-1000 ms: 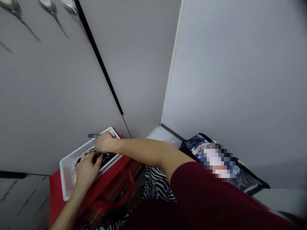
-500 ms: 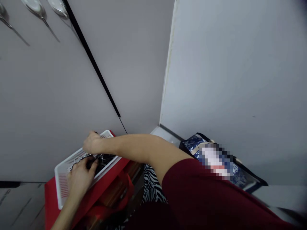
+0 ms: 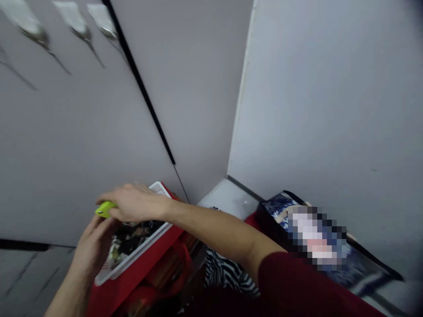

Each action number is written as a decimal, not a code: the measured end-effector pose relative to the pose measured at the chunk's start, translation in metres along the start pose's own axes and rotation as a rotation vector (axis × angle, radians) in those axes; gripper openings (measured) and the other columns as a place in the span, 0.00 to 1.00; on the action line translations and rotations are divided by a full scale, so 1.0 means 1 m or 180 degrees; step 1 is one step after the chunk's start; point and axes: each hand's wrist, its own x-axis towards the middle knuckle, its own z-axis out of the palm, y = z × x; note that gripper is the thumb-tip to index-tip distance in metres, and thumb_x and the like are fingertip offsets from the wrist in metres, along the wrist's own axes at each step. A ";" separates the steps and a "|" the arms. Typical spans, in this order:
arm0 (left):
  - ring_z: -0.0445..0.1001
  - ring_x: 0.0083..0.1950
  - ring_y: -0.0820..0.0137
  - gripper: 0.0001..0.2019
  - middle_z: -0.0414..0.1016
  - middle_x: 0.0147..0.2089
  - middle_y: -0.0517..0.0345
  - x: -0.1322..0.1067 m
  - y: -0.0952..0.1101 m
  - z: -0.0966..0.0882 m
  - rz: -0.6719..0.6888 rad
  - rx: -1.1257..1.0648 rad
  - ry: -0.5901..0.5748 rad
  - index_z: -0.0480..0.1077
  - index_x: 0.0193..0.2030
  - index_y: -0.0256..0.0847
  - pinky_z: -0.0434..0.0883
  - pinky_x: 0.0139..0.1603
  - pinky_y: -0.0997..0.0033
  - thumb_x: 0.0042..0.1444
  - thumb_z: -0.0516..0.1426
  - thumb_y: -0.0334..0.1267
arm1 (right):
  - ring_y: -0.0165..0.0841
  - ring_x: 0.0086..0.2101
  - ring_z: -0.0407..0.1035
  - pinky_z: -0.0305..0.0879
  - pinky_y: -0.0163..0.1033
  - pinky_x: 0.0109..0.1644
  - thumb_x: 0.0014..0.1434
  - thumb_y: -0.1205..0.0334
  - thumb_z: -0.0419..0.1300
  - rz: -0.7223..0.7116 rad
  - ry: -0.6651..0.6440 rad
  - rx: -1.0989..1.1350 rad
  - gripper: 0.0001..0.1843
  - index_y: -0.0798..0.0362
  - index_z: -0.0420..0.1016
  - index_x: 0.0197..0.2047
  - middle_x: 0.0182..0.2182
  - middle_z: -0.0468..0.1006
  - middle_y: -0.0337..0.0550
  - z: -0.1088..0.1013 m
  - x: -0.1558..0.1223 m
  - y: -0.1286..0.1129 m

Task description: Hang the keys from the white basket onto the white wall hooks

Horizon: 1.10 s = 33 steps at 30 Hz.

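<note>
My right hand reaches across over a white slotted plastic basket and is closed on a small lime-green object at the basket's left side. My left hand sits just below it over the basket's near end, fingers raised toward the green object; motion blur hides whether it grips anything. Dark metal items lie inside the basket. The basket rests on a red bag.
Grey walls meet in a corner behind, with a black strip running down the left one and spoon-like metal pieces hanging at the top left. A blue patterned box stands at the right, zebra-print fabric below my arm.
My right hand moved from the basket's far end to its left side and now holds a lime-green object. My left hand lifted from the basket contents. The view is blurred.
</note>
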 end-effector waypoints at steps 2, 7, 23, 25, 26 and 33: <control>0.66 0.35 0.70 0.22 0.68 0.36 0.58 -0.002 0.005 -0.001 -0.0105 -0.0474 -0.0265 0.60 0.39 0.40 0.63 0.35 0.72 0.33 0.55 0.42 | 0.30 0.35 0.63 0.58 0.36 0.36 0.46 0.66 0.47 0.0051 0.0231 0.0123 0.16 0.51 0.62 0.41 0.36 0.69 0.40 0.007 -0.007 -0.001; 0.65 0.36 0.73 0.18 0.67 0.36 0.55 -0.007 -0.007 0.004 -0.0256 -0.0900 -0.0742 0.60 0.39 0.36 0.61 0.39 0.74 0.39 0.54 0.38 | 0.25 0.31 0.63 0.59 0.33 0.35 0.46 0.68 0.48 0.0255 0.1073 0.1317 0.14 0.52 0.63 0.39 0.33 0.70 0.39 0.006 0.002 0.000; 0.64 0.32 0.75 0.12 0.68 0.31 0.58 -0.015 0.004 -0.040 -0.0089 -0.0268 -0.0897 0.64 0.31 0.35 0.61 0.34 0.78 0.35 0.56 0.33 | 0.23 0.26 0.62 0.60 0.31 0.30 0.39 0.65 0.53 0.0926 0.2504 0.3351 0.13 0.56 0.62 0.32 0.26 0.68 0.38 -0.010 0.030 -0.009; 0.65 0.27 0.76 0.12 0.68 0.28 0.57 -0.019 0.000 -0.046 -0.0368 -0.0361 -0.0908 0.64 0.31 0.35 0.61 0.28 0.79 0.36 0.55 0.36 | 0.24 0.25 0.62 0.59 0.31 0.28 0.38 0.64 0.54 0.1247 0.2456 0.3426 0.14 0.56 0.62 0.32 0.25 0.68 0.38 -0.001 0.024 -0.001; 0.65 0.24 0.77 0.13 0.68 0.27 0.57 -0.021 -0.003 -0.049 -0.0530 -0.0461 -0.0911 0.63 0.32 0.35 0.61 0.24 0.79 0.37 0.54 0.38 | 0.24 0.24 0.62 0.59 0.30 0.26 0.38 0.63 0.54 0.1442 0.2425 0.3444 0.14 0.56 0.61 0.32 0.24 0.68 0.37 0.005 0.021 0.005; 0.57 0.11 0.80 0.21 0.67 0.18 0.57 -0.029 -0.008 -0.053 -0.1043 -0.1090 -0.1002 0.60 0.38 0.32 0.51 0.12 0.81 0.42 0.47 0.48 | 0.29 0.27 0.63 0.59 0.38 0.33 0.42 0.63 0.49 0.1916 0.1567 0.2436 0.14 0.59 0.62 0.34 0.26 0.69 0.44 0.056 -0.007 0.033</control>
